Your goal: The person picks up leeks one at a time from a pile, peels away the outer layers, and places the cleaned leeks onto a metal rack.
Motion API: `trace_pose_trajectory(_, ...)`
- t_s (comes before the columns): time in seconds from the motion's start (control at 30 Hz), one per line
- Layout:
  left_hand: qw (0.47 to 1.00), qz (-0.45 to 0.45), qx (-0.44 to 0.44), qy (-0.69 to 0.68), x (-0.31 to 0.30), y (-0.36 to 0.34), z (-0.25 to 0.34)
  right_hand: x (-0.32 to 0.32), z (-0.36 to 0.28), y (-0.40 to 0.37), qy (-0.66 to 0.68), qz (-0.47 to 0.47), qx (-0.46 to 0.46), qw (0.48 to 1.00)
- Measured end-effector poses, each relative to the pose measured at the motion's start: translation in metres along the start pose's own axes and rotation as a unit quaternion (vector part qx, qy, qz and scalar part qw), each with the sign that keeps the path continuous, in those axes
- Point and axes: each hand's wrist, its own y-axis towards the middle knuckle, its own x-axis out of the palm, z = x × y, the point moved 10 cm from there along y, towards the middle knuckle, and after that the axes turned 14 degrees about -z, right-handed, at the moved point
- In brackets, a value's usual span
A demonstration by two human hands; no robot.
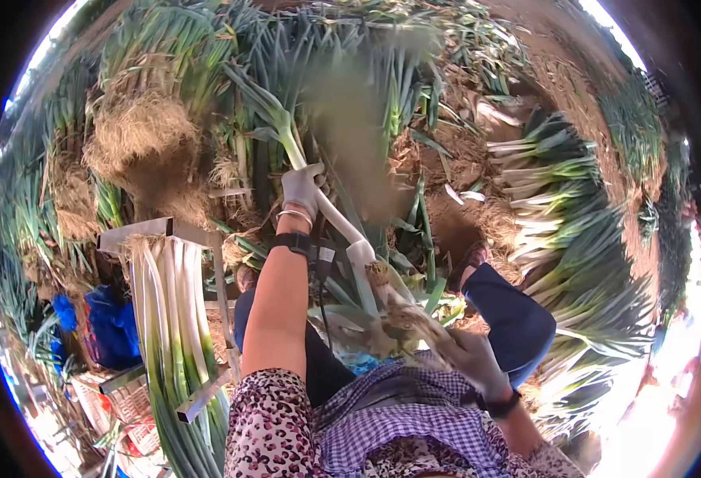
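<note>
My left hand [301, 190], in a pale glove, is closed round the white stalk of a leek [290, 147], whose green leaves point up and left. The lower end of that stalk runs down right to a white fitting [360, 253] in front of my lap. On the right my right hand [478, 362], also gloved and somewhat blurred, is closed on dry, brownish outer leaves [414, 323] near the stalk's lower end. A smudge blurs the upper middle of the view.
Trimmed leeks [176, 295] lie in a metal rack [135, 231] at left, beside a blue bag [113, 327] and a basket [131, 398]. Untrimmed leeks with roots [143, 127] stand upper left. A long row of white-stemmed leeks [561, 199] lies at right.
</note>
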Motion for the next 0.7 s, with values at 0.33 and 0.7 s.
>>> trace_pose_trajectory(0.33,0.993,-0.009,0.066,-0.100,0.013,-0.001,0.000,0.045,-0.085,0.148,0.514,-0.100,-0.157,0.837)
trace_pose_trajectory(0.7,0.999,-0.027,-0.017,-0.042,0.040,0.011,-0.096,0.032,-0.078,0.048,0.490,-0.030,-0.097,0.866)
